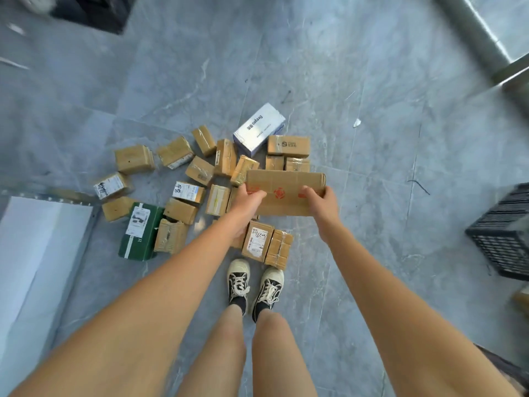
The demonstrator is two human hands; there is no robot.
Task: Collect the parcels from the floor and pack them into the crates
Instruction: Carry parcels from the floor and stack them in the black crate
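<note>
A wide flat cardboard parcel [284, 183] with red stamps is held above the pile. My left hand [248, 199] grips its left end and my right hand [320, 199] grips its right end. Below it, several small brown parcels [180, 210] lie scattered on the grey floor. Among them are a green box [141, 232] at the left and a white box [259, 128] at the far side. A black slatted crate [505, 233] stands at the right edge.
My two feet in black-and-white sneakers [254, 285] stand just behind the pile. A white panel with a metal edge [37, 247] lies at the left. A dark crate [94, 11] sits top left, a metal frame leg [475, 35] top right.
</note>
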